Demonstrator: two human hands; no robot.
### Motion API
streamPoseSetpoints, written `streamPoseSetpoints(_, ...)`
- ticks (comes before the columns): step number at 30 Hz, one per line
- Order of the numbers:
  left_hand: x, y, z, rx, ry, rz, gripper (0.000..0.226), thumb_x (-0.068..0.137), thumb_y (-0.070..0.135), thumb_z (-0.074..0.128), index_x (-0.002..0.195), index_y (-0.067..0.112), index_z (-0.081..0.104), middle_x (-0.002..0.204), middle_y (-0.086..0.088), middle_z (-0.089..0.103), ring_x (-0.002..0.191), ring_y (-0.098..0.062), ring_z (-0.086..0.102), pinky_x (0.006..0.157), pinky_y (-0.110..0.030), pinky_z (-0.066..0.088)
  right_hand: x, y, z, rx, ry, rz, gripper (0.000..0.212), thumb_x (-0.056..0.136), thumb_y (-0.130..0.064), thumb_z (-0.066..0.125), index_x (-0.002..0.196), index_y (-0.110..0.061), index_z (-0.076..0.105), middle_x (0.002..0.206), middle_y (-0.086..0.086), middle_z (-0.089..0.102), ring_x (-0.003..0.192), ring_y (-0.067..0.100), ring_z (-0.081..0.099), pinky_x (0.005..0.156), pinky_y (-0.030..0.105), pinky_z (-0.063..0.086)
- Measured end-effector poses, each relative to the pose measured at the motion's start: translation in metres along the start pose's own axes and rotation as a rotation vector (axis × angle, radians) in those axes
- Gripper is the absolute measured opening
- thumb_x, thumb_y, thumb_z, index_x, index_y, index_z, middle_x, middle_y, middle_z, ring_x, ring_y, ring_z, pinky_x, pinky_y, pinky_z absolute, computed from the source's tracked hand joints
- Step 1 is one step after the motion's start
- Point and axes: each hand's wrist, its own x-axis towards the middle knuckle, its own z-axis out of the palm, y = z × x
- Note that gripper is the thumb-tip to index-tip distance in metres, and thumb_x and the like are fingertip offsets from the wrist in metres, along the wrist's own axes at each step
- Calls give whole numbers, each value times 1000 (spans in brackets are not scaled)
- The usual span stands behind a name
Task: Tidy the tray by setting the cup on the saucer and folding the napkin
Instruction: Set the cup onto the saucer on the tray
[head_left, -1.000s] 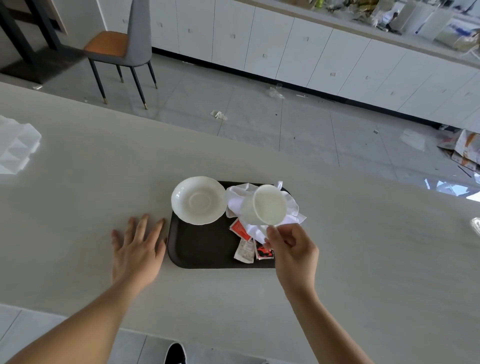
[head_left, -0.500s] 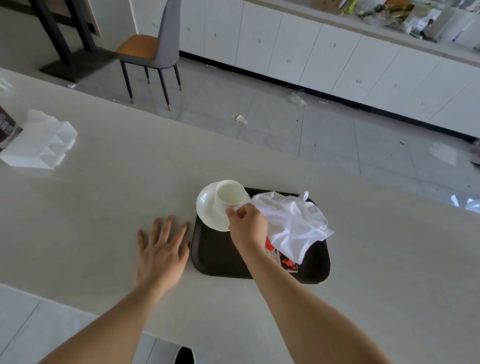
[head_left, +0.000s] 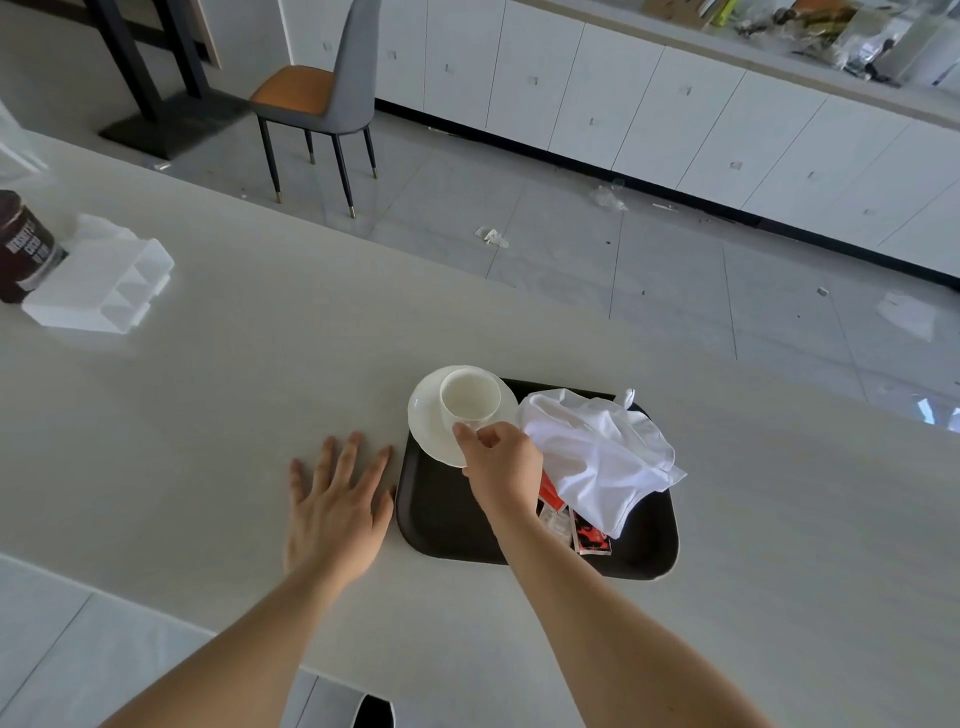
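A white cup stands upright on the white saucer, which overhangs the far left corner of the dark brown tray. My right hand pinches the cup at its near side, where the handle is hidden by my fingers. A crumpled white napkin lies on the right half of the tray. My left hand rests flat on the table just left of the tray, fingers spread.
Red and white sachets lie on the tray partly under the napkin. A white plastic organiser and a brown cocoa tin stand at the table's far left. A chair stands on the floor beyond the table.
My right hand carried the cup from above the napkin leftward and set it upright on the saucer. The left hand stayed flat on the table.
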Motion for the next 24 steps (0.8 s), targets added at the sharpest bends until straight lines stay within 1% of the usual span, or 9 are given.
streamPoseSetpoints(1,0,0,0,-2,-1,-1,59,90,51,18,147,38,28,157,-5,28,145,-31,20,114,-60,15,0,-1,-1,-3,1,2,31,86,-45,65,68,-20,63,64,-3,69,63,12,68,54,21,48)
streamPoseSetpoints(3,1,0,0,0,-2,-3,59,90,51,18,147,39,28,157,-4,28,145,-31,20,114,-60,15,1,-2,-2,-6,3,6,29,88,-39,64,64,-23,61,64,-3,70,63,11,67,57,24,51)
streamPoseSetpoints(5,1,0,0,1,-2,-5,58,90,51,19,147,39,27,157,-4,27,145,-31,20,115,-60,15,0,-2,-2,-15,10,1,28,89,-38,64,65,-25,59,65,-4,70,63,8,65,55,20,47)
streamPoseSetpoints(7,1,-1,1,-2,2,-7,58,90,51,20,147,40,26,157,-4,27,145,-31,20,115,-60,15,-1,-2,-2,-12,13,-3,28,90,-38,64,67,-21,63,66,-5,70,63,8,64,53,17,42)
streamPoseSetpoints(11,0,-1,2,-1,6,-4,57,90,51,21,146,40,28,157,-4,28,144,-31,21,114,-60,15,-1,2,0,0,-2,1,29,89,-40,64,76,-15,71,70,-5,71,65,8,64,53,15,40)
streamPoseSetpoints(24,1,-1,2,-14,12,-3,56,90,51,25,145,40,31,156,-4,30,144,-31,22,113,-61,17,-1,4,1,12,-8,14,27,88,-43,65,82,-17,72,74,-6,73,65,5,63,51,11,35)
